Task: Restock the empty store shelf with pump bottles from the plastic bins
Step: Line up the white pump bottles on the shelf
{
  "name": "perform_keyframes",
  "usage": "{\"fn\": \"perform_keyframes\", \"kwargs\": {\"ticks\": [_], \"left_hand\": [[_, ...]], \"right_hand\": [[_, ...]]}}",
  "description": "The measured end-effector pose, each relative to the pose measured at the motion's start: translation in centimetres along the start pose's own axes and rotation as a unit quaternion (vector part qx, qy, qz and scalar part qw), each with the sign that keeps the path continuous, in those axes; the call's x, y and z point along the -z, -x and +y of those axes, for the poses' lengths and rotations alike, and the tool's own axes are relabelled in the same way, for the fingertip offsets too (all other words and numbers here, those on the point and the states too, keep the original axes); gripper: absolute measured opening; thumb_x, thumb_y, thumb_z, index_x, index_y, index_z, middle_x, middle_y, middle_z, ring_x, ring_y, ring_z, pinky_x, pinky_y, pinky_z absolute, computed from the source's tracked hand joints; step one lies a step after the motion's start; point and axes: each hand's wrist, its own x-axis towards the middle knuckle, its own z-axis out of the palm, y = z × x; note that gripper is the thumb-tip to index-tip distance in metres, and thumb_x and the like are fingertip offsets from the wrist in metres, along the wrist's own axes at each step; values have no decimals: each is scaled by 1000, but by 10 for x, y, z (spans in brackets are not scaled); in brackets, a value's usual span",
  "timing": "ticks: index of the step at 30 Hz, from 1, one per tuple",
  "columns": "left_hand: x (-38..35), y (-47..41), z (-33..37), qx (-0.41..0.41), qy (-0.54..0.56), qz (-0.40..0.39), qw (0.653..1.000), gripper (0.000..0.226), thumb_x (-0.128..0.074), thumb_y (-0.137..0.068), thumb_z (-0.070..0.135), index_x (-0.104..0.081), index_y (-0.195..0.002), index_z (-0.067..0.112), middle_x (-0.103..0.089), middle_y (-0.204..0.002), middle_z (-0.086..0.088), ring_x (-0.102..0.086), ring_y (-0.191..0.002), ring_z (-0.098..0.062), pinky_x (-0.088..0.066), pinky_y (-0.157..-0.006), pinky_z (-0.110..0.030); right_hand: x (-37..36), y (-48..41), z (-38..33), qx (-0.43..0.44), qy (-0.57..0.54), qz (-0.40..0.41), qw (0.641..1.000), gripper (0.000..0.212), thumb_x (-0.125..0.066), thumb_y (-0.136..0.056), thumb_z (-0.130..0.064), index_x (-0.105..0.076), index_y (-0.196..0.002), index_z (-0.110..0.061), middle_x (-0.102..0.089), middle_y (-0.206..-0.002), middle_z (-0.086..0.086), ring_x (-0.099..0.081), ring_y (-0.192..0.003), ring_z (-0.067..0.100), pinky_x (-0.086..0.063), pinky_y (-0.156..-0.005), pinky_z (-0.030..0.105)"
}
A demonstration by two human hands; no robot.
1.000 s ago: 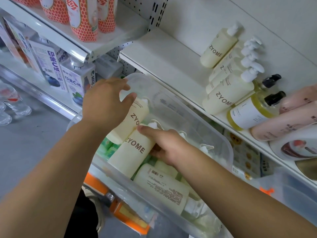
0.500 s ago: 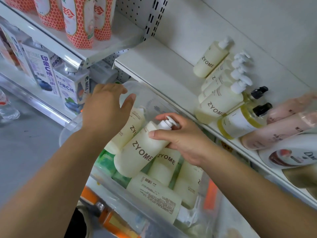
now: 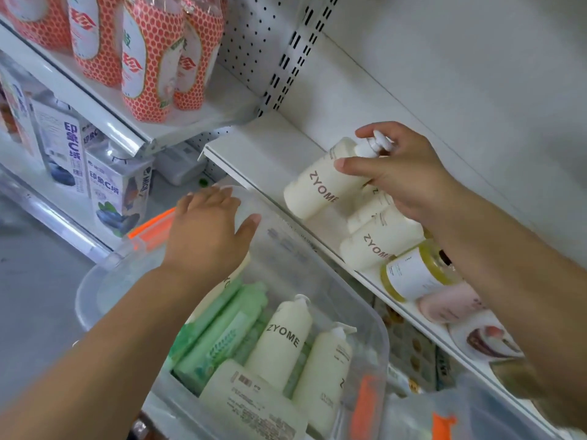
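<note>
The white shelf (image 3: 270, 144) crosses the centre, with the clear bin (image 3: 381, 328) below it. My right hand (image 3: 409, 179) grips a cream bottle (image 3: 314, 185) on the shelf, centre right. My left hand (image 3: 206, 230) is over the bin; I cannot tell its grip.
</note>
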Motion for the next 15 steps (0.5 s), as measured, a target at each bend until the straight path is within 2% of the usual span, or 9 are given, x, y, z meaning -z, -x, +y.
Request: {"fn": "perform_keyframes", "kwargs": {"ticks": [4, 6, 8, 11, 13, 15], "left_hand": [[-1, -2, 4, 12, -3, 1, 1000, 68, -29, -90, 58, -64, -125, 12, -51, -146, -6, -39, -140, -26, -26, -114, -47], [-2, -3, 7, 18, -7, -2, 1000, 70, -27, -89, 60, -63, -126, 14, -49, -148, -5, -36, -141, -25, -23, -115, -47], [-3, -3, 9, 25, -5, -6, 1000, 72, -25, -89, 62, -62, -128, 15, -46, -150, -4, -33, -143, -24, -18, -117, -47], [-6, -3, 16, 20, -6, -19, 1000, 67, -24, -94, 60, -58, -131, 16, -41, -153, -2, -25, -147, -20, -5, -120, -48], [-9, -4, 21, 7, -7, -31, 999, 62, -26, -98, 58, -57, -133, 17, -39, -155, 0, -20, -149, -16, 4, -120, -50], [-11, -6, 25, 1, -12, -37, 999, 60, -26, -99, 57, -55, -134, 18, -37, -156, 2, -16, -150, -13, 10, -119, -53]], "right_hand": [[2, -36, 3, 1, 98, -9, 995, 53, -94, -65, -22, -69, -112, -27, -62, -118, -5, -65, -107, 12, -59, -88, 34], [3, -47, 10, -3, 135, -24, 991, 52, -93, -66, -23, -69, -112, -28, -62, -114, -8, -63, -105, 9, -57, -80, 28], [7, -54, 17, 2, 167, -33, 985, 50, -91, -69, -26, -68, -114, -31, -60, -114, -11, -62, -104, 5, -52, -74, 23], [16, -61, 20, 5, 211, -52, 976, 47, -88, -72, -32, -67, -114, -34, -61, -119, -10, -61, -108, 7, -54, -82, 26], [21, -66, 14, 10, 270, -89, 959, 49, -88, -72, -37, -66, -115, -38, -60, -122, -10, -60, -110, 7, -53, -84, 27], [24, -70, 5, 15, 333, -132, 933, 54, -87, -72, -45, -62, -120, -40, -56, -120, -13, -57, -108, 5, -49, -78, 24]]}}
